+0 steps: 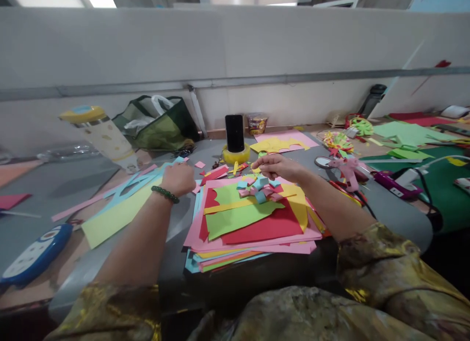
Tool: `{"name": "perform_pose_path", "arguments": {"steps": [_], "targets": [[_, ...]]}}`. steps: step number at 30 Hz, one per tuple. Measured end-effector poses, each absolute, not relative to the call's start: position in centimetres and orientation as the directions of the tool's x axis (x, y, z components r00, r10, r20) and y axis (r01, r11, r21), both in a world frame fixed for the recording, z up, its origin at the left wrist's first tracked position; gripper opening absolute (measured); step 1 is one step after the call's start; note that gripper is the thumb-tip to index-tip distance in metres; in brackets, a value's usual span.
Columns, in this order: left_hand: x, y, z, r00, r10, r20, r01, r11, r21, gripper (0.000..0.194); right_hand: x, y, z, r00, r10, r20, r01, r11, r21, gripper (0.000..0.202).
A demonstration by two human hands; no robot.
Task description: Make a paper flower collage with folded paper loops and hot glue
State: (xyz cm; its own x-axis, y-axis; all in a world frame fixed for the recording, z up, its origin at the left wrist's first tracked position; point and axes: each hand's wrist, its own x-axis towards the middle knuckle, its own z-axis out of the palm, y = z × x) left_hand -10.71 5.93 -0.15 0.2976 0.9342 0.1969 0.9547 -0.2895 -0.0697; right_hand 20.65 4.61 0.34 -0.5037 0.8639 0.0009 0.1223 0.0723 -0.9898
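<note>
My left hand (179, 178), with a dark green bead bracelet on its wrist, is closed with its fingers turned down. It is at the upper end of some light blue paper strips (141, 182), and what its fingertips hold is hidden. My right hand (277, 166) is in a pinch above a heap of small blue and pink paper squares (261, 196). Whatever is in that pinch is too small to make out. The squares lie on a stack of coloured paper, topped by a light green sheet (235, 221), a red sheet (286, 226) and a yellow strip (229, 205).
Behind the stack, a phone (234, 133) stands upright in a yellow tape roll (235, 155). A patterned bottle (105, 138) and a green bag (157, 123) are at left. A pink glue gun (348, 172) and a purple power strip (396, 187) lie at right.
</note>
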Motion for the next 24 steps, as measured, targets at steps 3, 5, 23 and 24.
{"name": "perform_pose_path", "arguments": {"steps": [3, 5, 23, 24], "targets": [[-7.5, 4.5, 0.4, 0.404, 0.883, 0.24, 0.89, -0.44, 0.121, 0.047, 20.1, 4.4, -0.1, -0.484, 0.871, 0.084, -0.001, 0.095, -0.995, 0.004], [-5.0, 3.1, 0.1, 0.511, 0.809, 0.289, 0.691, -0.587, 0.422, 0.061, 19.3, 3.8, -0.3, -0.509, 0.85, 0.133, -0.074, 0.111, -0.991, 0.013], [-6.3, 5.4, -0.9, 0.114, 0.969, 0.22, 0.713, -0.234, 0.661, 0.024, 26.3, 8.2, -0.1, 0.306, 0.863, 0.402, -0.165, 0.463, -0.871, 0.011], [-6.4, 5.4, -0.7, 0.086, 0.969, 0.23, 0.718, -0.221, 0.66, 0.022, 26.7, 8.4, 0.0, 0.352, 0.85, 0.391, -0.175, 0.471, -0.865, 0.011]]}}
